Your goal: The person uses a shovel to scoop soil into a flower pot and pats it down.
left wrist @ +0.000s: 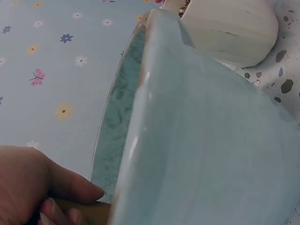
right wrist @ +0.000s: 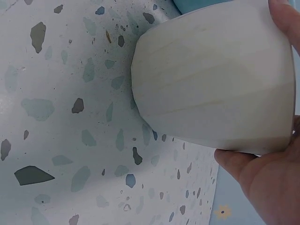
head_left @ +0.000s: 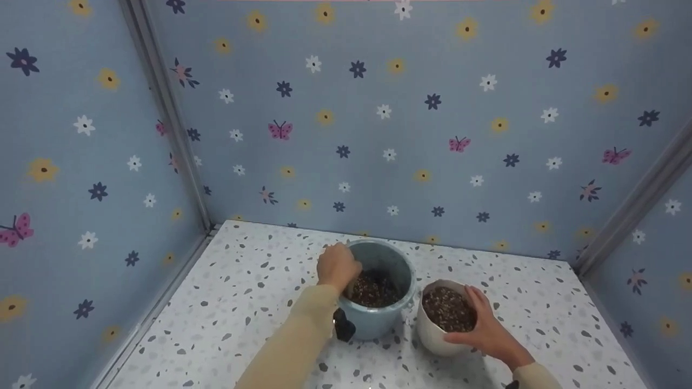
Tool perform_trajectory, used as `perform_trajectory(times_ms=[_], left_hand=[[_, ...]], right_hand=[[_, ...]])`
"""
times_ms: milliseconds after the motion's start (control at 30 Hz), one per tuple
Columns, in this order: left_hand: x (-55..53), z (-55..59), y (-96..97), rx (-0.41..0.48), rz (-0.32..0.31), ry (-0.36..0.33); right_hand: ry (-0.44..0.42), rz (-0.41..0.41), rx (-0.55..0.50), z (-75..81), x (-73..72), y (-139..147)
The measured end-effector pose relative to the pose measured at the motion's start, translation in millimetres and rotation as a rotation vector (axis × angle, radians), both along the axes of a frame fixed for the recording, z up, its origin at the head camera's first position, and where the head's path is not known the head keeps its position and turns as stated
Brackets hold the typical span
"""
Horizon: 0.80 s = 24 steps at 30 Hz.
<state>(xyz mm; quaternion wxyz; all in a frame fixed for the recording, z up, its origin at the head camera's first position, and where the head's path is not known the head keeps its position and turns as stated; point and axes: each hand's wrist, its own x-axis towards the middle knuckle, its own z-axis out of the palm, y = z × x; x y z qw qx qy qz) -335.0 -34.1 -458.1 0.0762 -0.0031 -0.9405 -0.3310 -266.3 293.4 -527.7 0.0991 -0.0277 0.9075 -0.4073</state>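
My left hand (head_left: 338,266) is at the left rim of a glazed light-blue pot (head_left: 373,324), with dark soil (head_left: 373,292) inside. In the left wrist view, thumb and fingers grip a brown handle (left wrist: 89,211) that reaches over the rim into the pot. The other end of this tool is hidden by the pot's wall. To the right stands a cream-white pot (head_left: 435,340), filled higher with brown, speckled soil (head_left: 447,309). My right hand (head_left: 484,329) holds this pot by its upper side, thumb in front and fingers along the far rim.
Both pots stand on a white speckled tabletop (head_left: 243,270). Blue panels with flowers and butterflies rise behind (head_left: 378,178) and on both sides, joined by grey metal posts (head_left: 167,113). A few crumbs lie between the two pots.
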Motion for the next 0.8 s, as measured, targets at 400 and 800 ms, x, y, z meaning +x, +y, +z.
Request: perform_trajectory(times_ms=[400, 800], left_hand=[[1.9, -3.9, 4.5, 0.113, 0.008, -0.049], [11.3, -7.9, 16.0, 0.12, 0.01, 0.029]], right_hand=[[-0.001, 0.013, -0.017, 1.6, 0.8, 1], [-0.005, -0.006, 0.026, 3.0, -2.1, -2]])
